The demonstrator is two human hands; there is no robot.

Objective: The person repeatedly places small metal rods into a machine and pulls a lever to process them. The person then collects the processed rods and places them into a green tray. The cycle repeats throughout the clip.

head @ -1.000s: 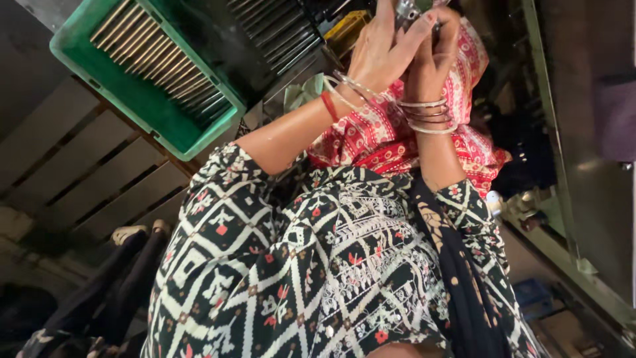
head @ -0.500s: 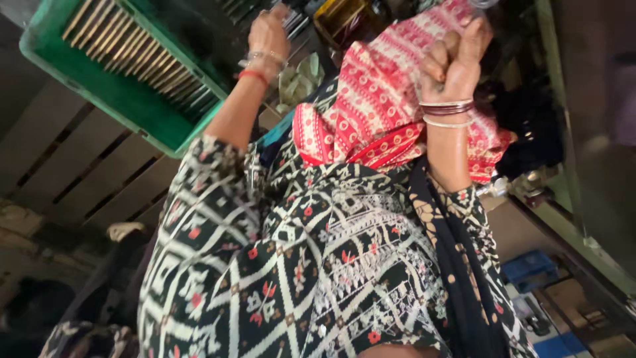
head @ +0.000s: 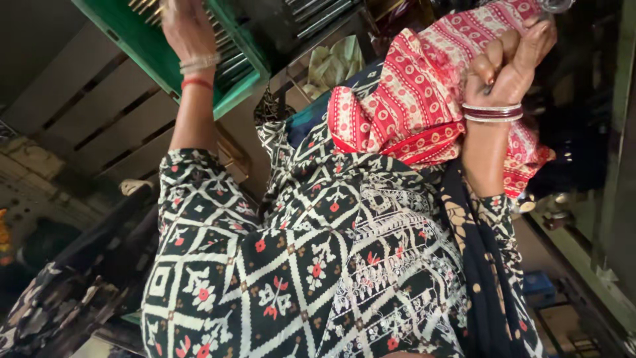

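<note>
Left hand [head: 182, 26] is stretched up to the green crate [head: 242, 89] at top left, over the metal rods [head: 225, 56] lying in it. Its fingers run off the top edge of the view, so whether they close on a rod can't be told. Bangles and a red thread sit on that wrist. The rods lie side by side, long axes parallel, running diagonally from upper left down to lower right along the crate; the crate's near corner points down toward the body.

Right hand [head: 507, 63] is at top right, fingers curled into a tight fist around a bunch of the red patterned cloth [head: 411, 99]. A small dark thing shows between the fingers, too small to tell what. The cloth hangs from the fist down and left across the chest, long axis diagonal, its lower end lying on the black patterned dress [head: 311, 258]. Bangles on this wrist too. A wooden slatted surface [head: 99, 126] lies beside the crate, at left.
</note>
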